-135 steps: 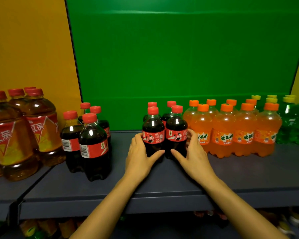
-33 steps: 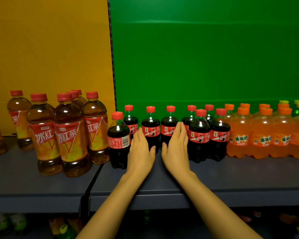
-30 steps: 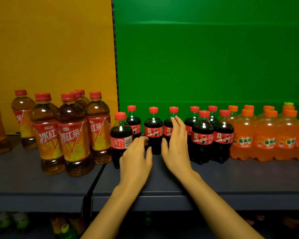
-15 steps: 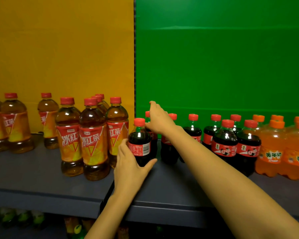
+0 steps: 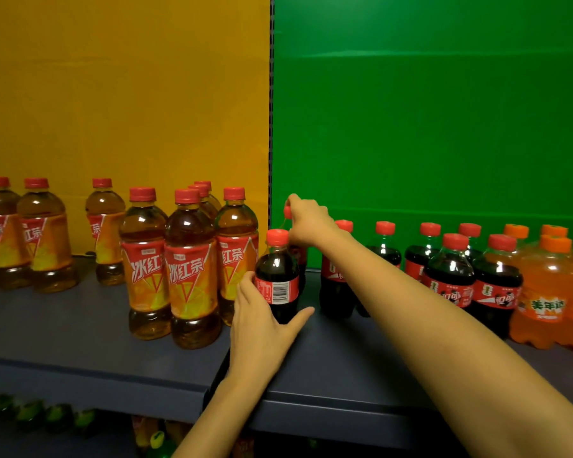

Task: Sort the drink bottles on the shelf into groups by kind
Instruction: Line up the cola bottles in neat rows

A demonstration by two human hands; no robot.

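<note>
While my left hand (image 5: 264, 328) wraps the front cola bottle (image 5: 277, 276) on the shelf (image 5: 344, 355) and my right hand (image 5: 308, 223) pinches the cap of the rear cola bottle (image 5: 287, 213), the iced tea bottles (image 5: 237, 256) stand just beside. A careless nudge could topple them, and the cap pinch might slip.

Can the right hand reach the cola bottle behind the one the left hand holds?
Likely yes: the right hand pinches the rear bottle cap from above, clear of the front cola bottle that the left hand holds.
</note>
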